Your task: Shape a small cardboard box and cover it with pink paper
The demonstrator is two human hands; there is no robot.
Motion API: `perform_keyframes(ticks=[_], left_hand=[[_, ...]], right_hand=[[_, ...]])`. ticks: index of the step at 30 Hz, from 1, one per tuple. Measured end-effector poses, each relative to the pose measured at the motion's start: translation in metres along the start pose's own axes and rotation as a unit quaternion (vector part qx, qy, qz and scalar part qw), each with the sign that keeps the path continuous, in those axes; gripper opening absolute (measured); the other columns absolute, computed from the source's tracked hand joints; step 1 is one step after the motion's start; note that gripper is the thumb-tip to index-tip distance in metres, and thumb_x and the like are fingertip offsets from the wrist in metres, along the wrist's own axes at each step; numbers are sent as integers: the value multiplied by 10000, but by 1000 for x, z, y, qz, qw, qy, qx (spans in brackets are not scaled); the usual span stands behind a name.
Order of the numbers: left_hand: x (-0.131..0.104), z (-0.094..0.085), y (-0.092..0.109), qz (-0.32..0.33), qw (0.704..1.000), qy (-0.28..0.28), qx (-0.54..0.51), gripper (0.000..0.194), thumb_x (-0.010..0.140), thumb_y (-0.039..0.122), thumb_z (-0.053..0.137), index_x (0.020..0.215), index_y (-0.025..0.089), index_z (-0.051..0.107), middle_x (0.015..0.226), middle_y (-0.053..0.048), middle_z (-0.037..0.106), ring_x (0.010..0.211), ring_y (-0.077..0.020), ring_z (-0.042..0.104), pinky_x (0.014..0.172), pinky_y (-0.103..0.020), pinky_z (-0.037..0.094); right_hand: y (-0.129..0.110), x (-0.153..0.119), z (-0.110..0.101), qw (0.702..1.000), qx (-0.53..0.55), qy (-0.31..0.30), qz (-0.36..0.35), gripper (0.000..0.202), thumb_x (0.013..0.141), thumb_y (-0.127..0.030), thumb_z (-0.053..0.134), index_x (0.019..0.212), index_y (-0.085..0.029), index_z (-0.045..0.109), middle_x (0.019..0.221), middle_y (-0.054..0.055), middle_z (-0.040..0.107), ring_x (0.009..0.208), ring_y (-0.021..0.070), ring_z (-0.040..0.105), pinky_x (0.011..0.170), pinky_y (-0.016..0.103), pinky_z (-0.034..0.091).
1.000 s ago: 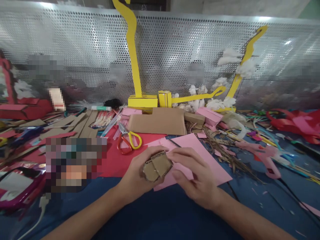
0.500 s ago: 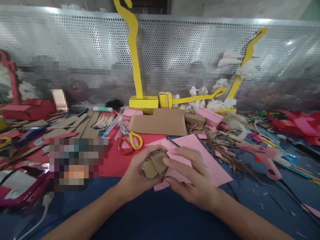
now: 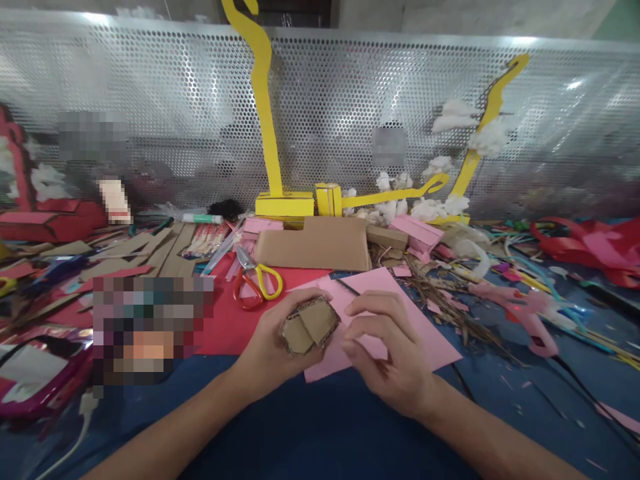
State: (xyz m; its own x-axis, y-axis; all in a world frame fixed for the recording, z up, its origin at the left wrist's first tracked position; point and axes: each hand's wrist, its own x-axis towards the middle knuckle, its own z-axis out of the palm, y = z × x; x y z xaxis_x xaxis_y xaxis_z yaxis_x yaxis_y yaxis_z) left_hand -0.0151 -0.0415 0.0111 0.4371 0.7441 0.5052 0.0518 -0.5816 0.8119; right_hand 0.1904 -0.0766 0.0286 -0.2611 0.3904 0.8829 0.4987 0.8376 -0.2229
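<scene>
A small many-sided cardboard piece (image 3: 310, 325), its top made of two flaps with a seam between them, is gripped in my left hand (image 3: 265, 343). Just right of it, my right hand (image 3: 393, 353) hovers with curled fingers apart and nothing visible between them. Beneath both hands lies a pink paper sheet (image 3: 425, 333), with a dark pencil-like stick (image 3: 347, 287) on its upper part. Scissors with red and yellow handles (image 3: 257, 283) rest on red paper (image 3: 225, 327) to the left.
Cut cardboard (image 3: 315, 247) lies behind the hands, before yellow boxes (image 3: 285, 205) with tall wavy strips. A pink glue gun (image 3: 525, 310) and dry twigs (image 3: 465, 320) are on the right. Cardboard strips (image 3: 165, 250) and a magenta case (image 3: 40, 387) lie left. A perforated metal panel (image 3: 330, 100) stands behind.
My right hand's fingers have come off the cardboard piece and moved slightly right. My left hand still holds it. The whole view has shifted a little.
</scene>
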Motion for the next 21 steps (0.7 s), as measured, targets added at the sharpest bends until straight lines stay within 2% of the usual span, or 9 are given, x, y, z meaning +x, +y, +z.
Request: perform_keyframes(ticks=[2, 4, 7, 10, 12, 15, 18, 21], left_hand=[[0, 2, 0, 1, 1000, 3, -7, 612, 763, 117, 794, 1310, 259, 559, 1252, -91, 690, 1104, -264, 687, 936, -381, 557], [0, 3, 0, 10, 1000, -10, -9, 625, 752, 155, 836, 1302, 265, 561, 1275, -93, 685, 1112, -265, 685, 938, -379, 556], [0, 3, 1, 20, 1000, -22, -9, 604, 773, 192, 841, 1302, 266, 558, 1298, -93, 676, 1144, -265, 670, 950, -373, 550], [0, 2, 3, 14, 1000, -22, -4, 575, 808, 160, 792, 1318, 267, 548, 1253, -75, 685, 1086, -236, 682, 941, -360, 547], [1, 1, 4, 7, 1000, -25, -4, 577, 812, 123, 763, 1326, 269, 544, 1226, -66, 686, 1046, -217, 685, 927, -349, 547], [1, 1, 3, 7, 1000, -12, -18, 565, 805, 84, 744, 1298, 267, 537, 1277, -84, 662, 1091, -225, 670, 926, -347, 550], [2, 0, 1, 7, 999, 11, -38, 498, 836, 122, 743, 1257, 261, 516, 1349, -117, 631, 1156, -247, 658, 953, -380, 554], [2, -1, -3, 13, 999, 46, -18, 470, 846, 203, 773, 1250, 256, 540, 1339, -115, 632, 1172, -252, 650, 979, -399, 551]], right_hand=[[1, -3, 3, 1000, -5, -10, -21, 218, 897, -229, 741, 1087, -240, 634, 1064, 91, 669, 1020, 252, 638, 867, 429, 579], [1, -6, 5, 999, -18, -17, -45, 311, 868, -244, 789, 1147, -255, 651, 1104, 91, 681, 1057, 259, 638, 894, 448, 582], [1, -5, 4, 997, -25, -18, -69, 317, 874, -150, 764, 1152, -285, 694, 1067, 61, 715, 1030, 244, 646, 871, 443, 590], [0, 0, 0, 997, -15, 2, -75, 307, 881, -82, 722, 1111, -284, 714, 955, 40, 731, 930, 226, 646, 805, 410, 589], [1, 3, -3, 998, -8, 17, -51, 241, 896, -80, 697, 1051, -265, 712, 910, 44, 721, 894, 223, 641, 779, 396, 575], [4, 4, -4, 997, 18, 67, 22, 90, 966, -170, 627, 941, -248, 664, 873, 53, 678, 847, 221, 633, 750, 393, 538], [9, 2, -5, 986, 53, 118, 108, 197, 1039, -278, 516, 861, -234, 588, 840, 49, 626, 767, 199, 600, 682, 355, 490], [14, -1, -6, 977, 75, 115, 166, 359, 1080, -306, 422, 750, -222, 538, 730, 22, 569, 650, 162, 534, 583, 310, 406]])
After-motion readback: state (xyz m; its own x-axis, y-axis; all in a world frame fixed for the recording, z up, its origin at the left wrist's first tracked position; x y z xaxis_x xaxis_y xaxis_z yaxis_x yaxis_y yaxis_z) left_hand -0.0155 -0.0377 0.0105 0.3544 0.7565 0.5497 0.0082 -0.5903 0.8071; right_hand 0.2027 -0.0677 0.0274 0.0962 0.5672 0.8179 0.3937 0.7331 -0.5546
